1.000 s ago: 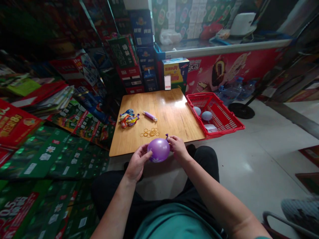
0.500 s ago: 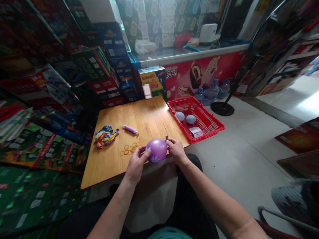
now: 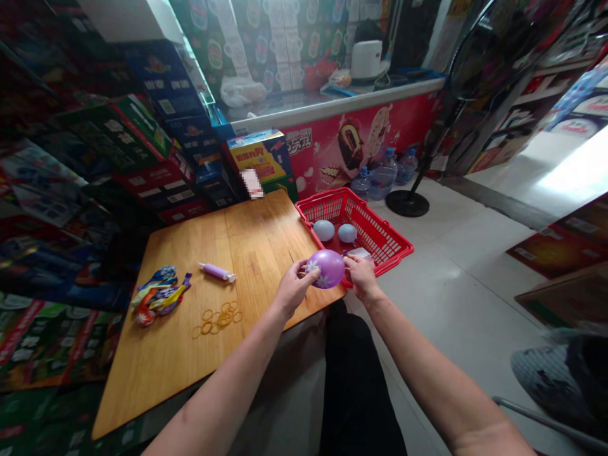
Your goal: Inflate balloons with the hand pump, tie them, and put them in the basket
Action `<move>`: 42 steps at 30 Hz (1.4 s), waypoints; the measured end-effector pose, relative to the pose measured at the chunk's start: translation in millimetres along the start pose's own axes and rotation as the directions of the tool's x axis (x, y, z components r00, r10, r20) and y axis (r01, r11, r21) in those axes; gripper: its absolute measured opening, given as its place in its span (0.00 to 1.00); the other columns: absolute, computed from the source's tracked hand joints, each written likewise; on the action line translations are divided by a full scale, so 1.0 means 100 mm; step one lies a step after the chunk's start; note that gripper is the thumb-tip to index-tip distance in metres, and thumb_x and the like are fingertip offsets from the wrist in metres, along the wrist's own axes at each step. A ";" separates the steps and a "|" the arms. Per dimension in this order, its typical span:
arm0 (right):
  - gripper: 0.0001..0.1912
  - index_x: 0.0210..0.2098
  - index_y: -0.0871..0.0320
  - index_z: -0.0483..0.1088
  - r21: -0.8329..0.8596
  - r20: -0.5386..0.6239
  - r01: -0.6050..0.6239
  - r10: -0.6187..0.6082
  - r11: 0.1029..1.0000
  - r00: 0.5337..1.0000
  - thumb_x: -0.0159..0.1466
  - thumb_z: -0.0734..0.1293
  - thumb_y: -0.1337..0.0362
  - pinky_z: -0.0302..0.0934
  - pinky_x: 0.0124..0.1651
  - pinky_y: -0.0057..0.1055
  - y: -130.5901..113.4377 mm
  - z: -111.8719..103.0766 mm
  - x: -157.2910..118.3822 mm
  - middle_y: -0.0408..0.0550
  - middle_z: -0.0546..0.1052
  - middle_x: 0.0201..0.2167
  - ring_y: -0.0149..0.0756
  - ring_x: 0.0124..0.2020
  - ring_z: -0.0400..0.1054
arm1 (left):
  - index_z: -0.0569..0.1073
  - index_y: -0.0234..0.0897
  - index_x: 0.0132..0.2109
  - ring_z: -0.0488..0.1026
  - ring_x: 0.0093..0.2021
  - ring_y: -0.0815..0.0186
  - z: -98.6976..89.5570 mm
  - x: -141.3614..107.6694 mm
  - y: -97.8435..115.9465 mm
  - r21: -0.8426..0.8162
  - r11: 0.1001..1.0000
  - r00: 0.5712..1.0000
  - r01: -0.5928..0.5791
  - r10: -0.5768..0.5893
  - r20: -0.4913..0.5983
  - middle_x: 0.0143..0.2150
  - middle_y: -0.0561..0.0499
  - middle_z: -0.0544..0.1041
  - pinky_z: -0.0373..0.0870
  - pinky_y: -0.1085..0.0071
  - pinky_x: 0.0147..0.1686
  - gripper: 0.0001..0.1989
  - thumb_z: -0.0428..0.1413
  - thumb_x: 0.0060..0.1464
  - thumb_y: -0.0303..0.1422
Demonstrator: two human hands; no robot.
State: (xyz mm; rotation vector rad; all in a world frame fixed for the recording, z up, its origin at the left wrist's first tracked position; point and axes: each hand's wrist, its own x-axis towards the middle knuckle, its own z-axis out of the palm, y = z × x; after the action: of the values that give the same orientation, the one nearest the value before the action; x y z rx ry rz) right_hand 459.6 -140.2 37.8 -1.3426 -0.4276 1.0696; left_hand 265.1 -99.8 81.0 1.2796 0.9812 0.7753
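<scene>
An inflated purple balloon (image 3: 327, 268) with a white flower print is held between my hands, in front of the red basket's near side. My left hand (image 3: 295, 286) grips its left side, thumb on top. The fingers of my right hand (image 3: 360, 273) are closed on its neck end at the right. Inside the red basket (image 3: 396, 248) lie two pale blue balloons (image 3: 324, 230) and a white paper, partly hidden behind my right hand. On the wooden table (image 3: 256, 240) are a purple balloon pump (image 3: 217, 272), several yellow rubber bands (image 3: 219, 318) and a pile of uninflated balloons (image 3: 159, 294).
Stacked cartons (image 3: 175, 120) rise behind and left of the table. A yellow and blue box (image 3: 261, 158) stands at its far edge. Beyond the basket are large water bottles (image 3: 382, 174) and a standing fan's round base (image 3: 407, 202). A counter (image 3: 327, 107) runs along the back.
Both hands have carried the purple balloon rightward to the basket's near side. The view has turned right, so the table sits further left.
</scene>
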 end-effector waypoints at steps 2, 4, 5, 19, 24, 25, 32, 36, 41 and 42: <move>0.17 0.35 0.58 0.72 0.029 -0.062 0.009 -0.008 1.000 0.998 0.52 0.75 0.56 0.47 0.19 0.24 -0.03 -0.12 0.14 0.39 0.71 0.19 0.26 0.17 0.59 | 0.78 0.32 0.53 0.76 0.44 0.57 0.14 0.19 0.01 0.018 1.000 1.000 -0.004 0.004 0.019 0.45 0.41 0.79 0.71 0.64 0.44 0.27 0.70 0.51 0.44; 0.15 0.35 0.58 0.71 0.053 -0.111 0.011 -0.005 0.999 0.994 0.53 0.75 0.58 0.47 0.18 0.23 -0.06 -0.22 0.27 0.39 0.71 0.19 0.26 0.17 0.59 | 0.79 0.32 0.52 0.76 0.43 0.56 0.28 0.37 0.01 0.032 0.999 0.999 -0.005 0.004 0.042 0.45 0.41 0.79 0.72 0.64 0.43 0.27 0.71 0.50 0.43; 0.15 0.35 0.57 0.71 0.063 -0.127 0.010 -0.002 0.998 0.992 0.53 0.75 0.59 0.47 0.17 0.23 -0.08 -0.28 0.32 0.39 0.70 0.19 0.26 0.16 0.59 | 0.79 0.32 0.52 0.77 0.43 0.56 0.34 0.45 0.01 0.037 0.999 0.999 -0.005 0.003 0.052 0.45 0.40 0.79 0.72 0.64 0.43 0.26 0.71 0.50 0.43; 0.17 0.36 0.56 0.68 0.152 -0.311 0.039 0.011 0.988 0.950 0.51 0.76 0.63 0.70 0.26 0.25 -0.12 -0.70 0.61 0.46 0.78 0.29 0.35 0.29 0.77 | 0.75 0.34 0.56 0.74 0.60 0.47 0.66 0.94 -0.03 -0.008 0.999 0.999 -0.050 0.050 0.000 0.59 0.35 0.77 0.69 0.57 0.59 0.31 0.73 0.47 0.38; 0.16 0.37 0.58 0.71 0.075 -0.291 0.092 -0.066 0.993 0.955 0.52 0.76 0.61 0.68 0.27 0.25 -0.09 -0.60 0.40 0.47 0.78 0.30 0.33 0.28 0.75 | 0.76 0.34 0.53 0.76 0.58 0.48 0.53 0.78 -0.11 0.022 0.997 0.997 -0.070 0.070 -0.038 0.58 0.34 0.78 0.71 0.54 0.58 0.27 0.73 0.48 0.39; 0.16 0.37 0.58 0.72 0.053 -0.275 0.102 -0.084 0.993 0.958 0.52 0.76 0.60 0.68 0.27 0.26 -0.07 -0.56 0.33 0.47 0.78 0.30 0.33 0.27 0.74 | 0.77 0.34 0.53 0.77 0.57 0.48 0.49 0.72 -0.12 0.037 0.997 0.996 -0.074 0.076 -0.045 0.57 0.35 0.78 0.71 0.54 0.58 0.26 0.72 0.49 0.38; 0.16 0.38 0.60 0.77 -0.172 -0.053 0.172 -0.183 0.970 0.982 0.57 0.73 0.54 0.67 0.33 0.32 0.19 -0.23 -0.55 0.50 0.81 0.33 0.37 0.29 0.75 | 0.77 0.35 0.53 0.78 0.55 0.49 0.09 -0.06 -0.23 0.180 0.978 0.985 -0.101 0.124 -0.121 0.55 0.35 0.80 0.74 0.54 0.55 0.23 0.69 0.53 0.40; 0.09 0.36 0.57 0.79 -0.434 0.151 0.321 -0.284 0.841 0.947 0.63 0.69 0.60 0.67 0.43 0.35 0.40 -0.13 -1.14 0.50 0.82 0.34 0.42 0.36 0.76 | 0.77 0.34 0.54 0.79 0.54 0.51 -0.31 -0.68 -0.36 0.251 0.962 0.975 -0.103 0.148 -0.167 0.52 0.36 0.81 0.75 0.54 0.55 0.24 0.66 0.55 0.42; 0.10 0.39 0.57 0.77 -0.779 0.429 0.541 -0.360 0.317 0.829 0.69 0.63 0.67 0.62 0.54 0.35 0.58 -0.08 -1.59 0.51 0.81 0.41 0.42 0.45 0.74 | 0.77 0.34 0.53 0.80 0.54 0.50 -0.96 -1.48 -0.55 0.319 0.946 0.947 -0.058 0.154 -0.283 0.51 0.37 0.82 0.75 0.52 0.56 0.24 0.63 0.55 0.45; 0.09 0.39 0.57 0.77 -0.821 0.449 0.531 -0.339 0.209 0.827 0.69 0.63 0.67 0.61 0.55 0.35 0.60 -0.06 -1.63 0.52 0.81 0.41 0.42 0.46 0.74 | 0.77 0.34 0.53 0.80 0.54 0.49 -1.12 -1.63 -0.59 0.329 0.943 0.938 -0.046 0.154 -0.310 0.52 0.37 0.82 0.75 0.52 0.56 0.24 0.63 0.55 0.45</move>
State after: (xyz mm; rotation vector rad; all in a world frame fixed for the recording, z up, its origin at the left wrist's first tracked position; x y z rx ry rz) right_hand 361.7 -284.2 32.0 -1.9281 -1.6849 0.3442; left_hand 93.5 -209.7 47.4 1.5163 1.3634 0.9632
